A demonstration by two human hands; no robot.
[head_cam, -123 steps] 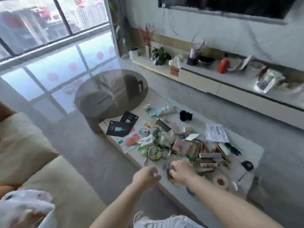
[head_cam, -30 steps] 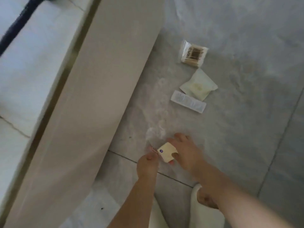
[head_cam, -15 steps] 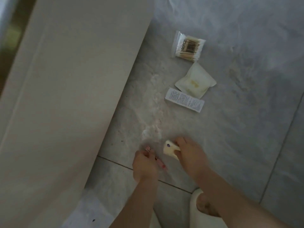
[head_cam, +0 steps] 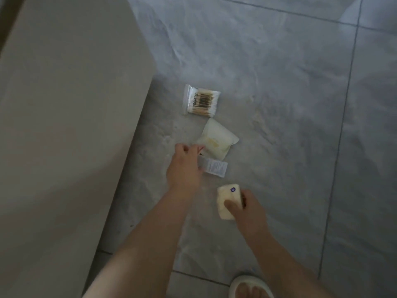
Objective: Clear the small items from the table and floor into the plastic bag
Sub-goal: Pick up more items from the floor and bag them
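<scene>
The right hand (head_cam: 247, 208) is gripping a cream packet (head_cam: 228, 200), its long axis running near-to-far. The left hand (head_cam: 184, 166) is pinching a thin red thing over the white sachet (head_cam: 214, 167) lying left-to-right on the floor (head_cam: 279, 104).

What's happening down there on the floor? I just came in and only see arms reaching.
A person is bent over the tiled floor, picking up small items. The right hand holds a small cream packet. The left hand, with something thin and red pinched in its fingers, reaches onto a white printed strip. A pale sachet and a bag of cotton swabs lie untouched beyond. No plastic bag is in view.
</scene>
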